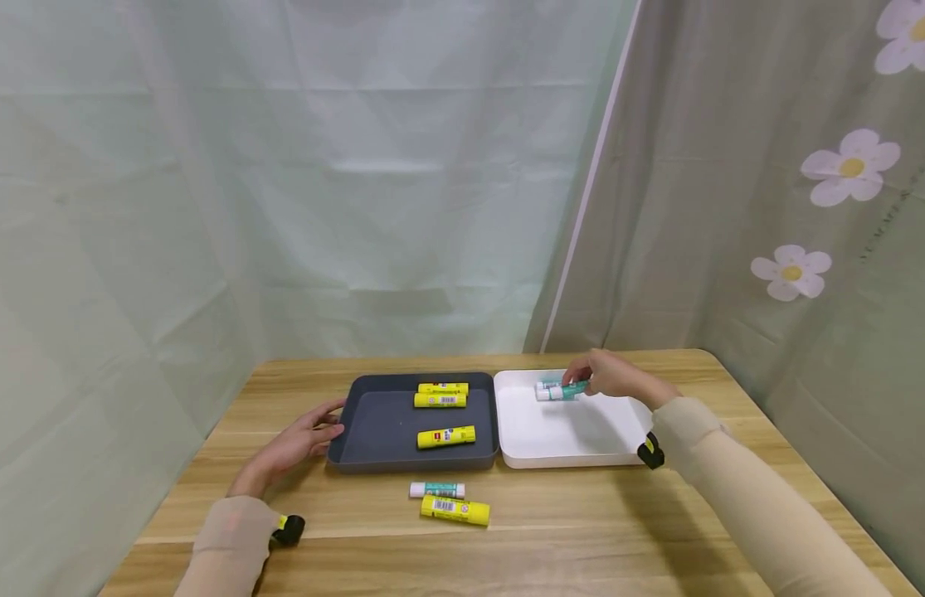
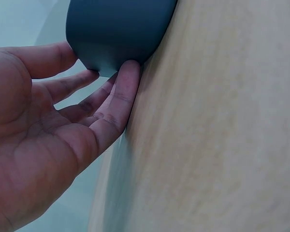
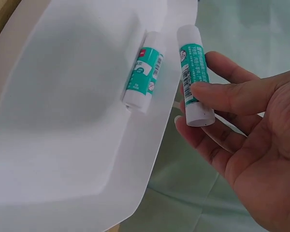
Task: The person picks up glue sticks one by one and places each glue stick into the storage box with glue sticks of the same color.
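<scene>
My right hand (image 1: 610, 375) pinches a green-and-white glue stick (image 3: 193, 60) between thumb and fingers, above the back part of the white tray (image 1: 525, 435). Beneath it, a second green-and-white glue stick (image 3: 144, 72) lies in that tray. At the left end of the dark grey tray (image 1: 380, 464), my left hand (image 1: 301, 438) rests its fingertips against the outer wall, fingers loosely extended. Inside the dark tray are a yellow glue stick (image 1: 446, 437) near the front and two more yellow glue sticks (image 1: 440, 400) side by side at the back.
Both trays stand side by side on a wooden table (image 1: 343, 555). In front of the dark tray lie a green-and-white glue stick (image 1: 437, 490) and a yellow glue stick (image 1: 455, 510), close together. A pale curtain (image 1: 417, 207) hangs behind the table and along its sides.
</scene>
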The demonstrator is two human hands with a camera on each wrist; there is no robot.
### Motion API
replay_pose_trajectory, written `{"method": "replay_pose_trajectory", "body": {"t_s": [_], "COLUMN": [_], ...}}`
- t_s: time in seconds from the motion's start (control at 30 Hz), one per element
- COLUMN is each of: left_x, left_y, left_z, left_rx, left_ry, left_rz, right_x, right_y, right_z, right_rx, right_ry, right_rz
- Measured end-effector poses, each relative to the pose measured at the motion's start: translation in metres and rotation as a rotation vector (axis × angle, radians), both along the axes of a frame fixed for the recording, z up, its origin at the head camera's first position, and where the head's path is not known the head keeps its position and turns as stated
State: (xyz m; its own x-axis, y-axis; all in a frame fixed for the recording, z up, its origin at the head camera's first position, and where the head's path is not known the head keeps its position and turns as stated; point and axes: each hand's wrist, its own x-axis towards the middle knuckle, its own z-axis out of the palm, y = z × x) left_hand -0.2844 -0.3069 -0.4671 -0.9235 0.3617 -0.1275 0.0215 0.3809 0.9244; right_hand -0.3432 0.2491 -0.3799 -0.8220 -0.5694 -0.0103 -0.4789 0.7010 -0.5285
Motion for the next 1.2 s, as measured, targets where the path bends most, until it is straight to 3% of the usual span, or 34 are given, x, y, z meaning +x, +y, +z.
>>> {"method": "replay_pose_trajectory", "body": {"t_s": [0.63,0.83,1.0,1.2], "left_x": [0.000,-0.001,0.000,0.002], "left_y": [0.000,-0.003,-0.003,-0.002], "left_z": [-0.002,-0.004,-0.004,-0.002], "left_rx": [0.001,0.005,0.008,0.002], "left_ry": [0.002,0.002,0.000,-0.008], "left_rz": [-0.001,-0.001,0.010,0.026], "right_x": [-0.013,-0.012,-0.013,-0.017], "right_y": [0.001,-0.007,-0.012,-0.009], "right_z": [-0.012,-0.009,-0.011,-0.017], "right_rx": [0.069,0.124,0.182,0.180], "right_ry": [-0.006,-0.040,-0.012,0.009], "right_rz": [-0.008,-0.033,-0.030,-0.002]}}
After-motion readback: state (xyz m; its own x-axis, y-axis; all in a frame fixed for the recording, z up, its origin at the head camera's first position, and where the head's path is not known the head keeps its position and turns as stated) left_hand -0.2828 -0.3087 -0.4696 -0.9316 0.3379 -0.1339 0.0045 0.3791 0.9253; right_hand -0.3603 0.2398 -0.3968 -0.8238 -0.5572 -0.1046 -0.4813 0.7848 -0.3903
